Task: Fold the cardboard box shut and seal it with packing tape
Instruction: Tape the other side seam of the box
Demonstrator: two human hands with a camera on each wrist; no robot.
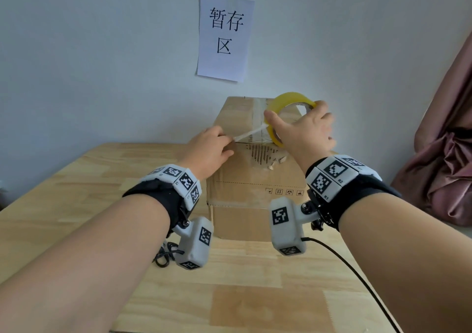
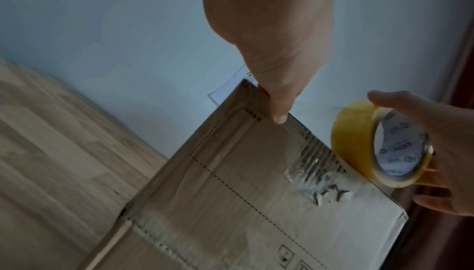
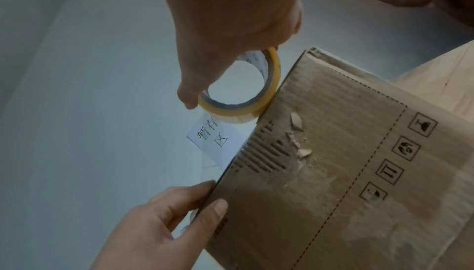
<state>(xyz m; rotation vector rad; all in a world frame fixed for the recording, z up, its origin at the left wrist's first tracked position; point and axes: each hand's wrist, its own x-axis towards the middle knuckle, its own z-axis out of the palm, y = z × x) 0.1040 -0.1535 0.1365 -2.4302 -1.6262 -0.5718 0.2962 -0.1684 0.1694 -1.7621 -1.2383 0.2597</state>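
Observation:
A closed cardboard box [image 1: 240, 174] stands on the wooden table [image 1: 76, 179] against the wall, with a clear tape strip along its top seam and torn paper on its near face. My right hand [image 1: 304, 130] grips a yellow roll of packing tape [image 1: 288, 102] above the box's top near edge; the roll [image 2: 359, 142] [image 3: 259, 92] is also in both wrist views. A twisted strip of tape [image 1: 251, 132] runs from the roll to my left hand [image 1: 212, 146], which pinches its free end at the box's top edge [image 3: 205, 199].
A white paper sign [image 1: 224, 36] with black characters hangs on the wall behind the box. A pink curtain [image 1: 444, 153] hangs at the right. A black cable [image 1: 357, 279] trails over the table near its front right.

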